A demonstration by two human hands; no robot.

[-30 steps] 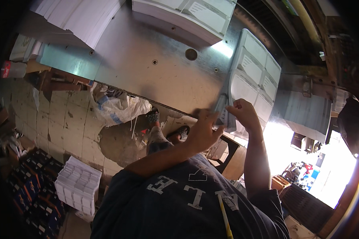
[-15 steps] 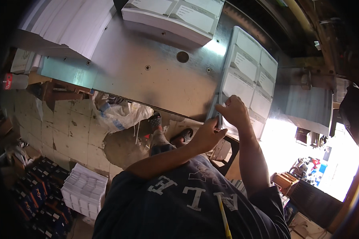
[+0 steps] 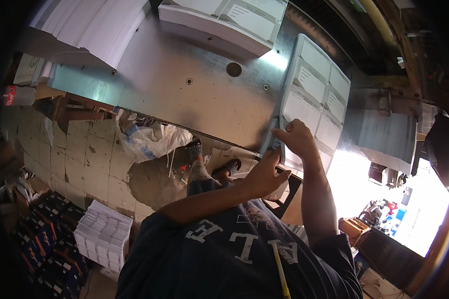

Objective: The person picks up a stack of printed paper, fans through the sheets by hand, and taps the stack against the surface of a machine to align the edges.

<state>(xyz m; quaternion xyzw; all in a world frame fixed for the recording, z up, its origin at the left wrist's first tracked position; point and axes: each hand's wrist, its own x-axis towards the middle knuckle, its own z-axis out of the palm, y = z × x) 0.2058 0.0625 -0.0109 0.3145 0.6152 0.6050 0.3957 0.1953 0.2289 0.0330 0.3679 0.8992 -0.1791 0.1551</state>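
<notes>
A stack of printed sheets (image 3: pixel 312 82), white with grey form-like blocks, lies along the right end of the metal table. At its near left edge is my right hand (image 3: pixel 300 141), fingers curled over the sheets and thumb reaching past the edge; it seems to pinch the sheets there, though the fingertips are partly hidden. My left hand (image 3: pixel 264 174) is just below and to the left, by the table's front edge. Its thumb stands apart from the fingers, which point up toward the stack's near corner. Nothing shows in that hand.
On the metal table (image 3: pixel 184 102) stand another printed stack (image 3: pixel 212 27) at the back and a tall paper pile (image 3: pixel 92 37) at left. More paper (image 3: pixel 386 127) lies right. Below are a white sack (image 3: pixel 154 142), a bundled paper stack (image 3: pixel 102 234) and dark boxes (image 3: pixel 50 244).
My left hand has moved slightly down, and its thumb and fingers are wider apart. The right hand stays at the stack's edge. The view has shifted a little.
</notes>
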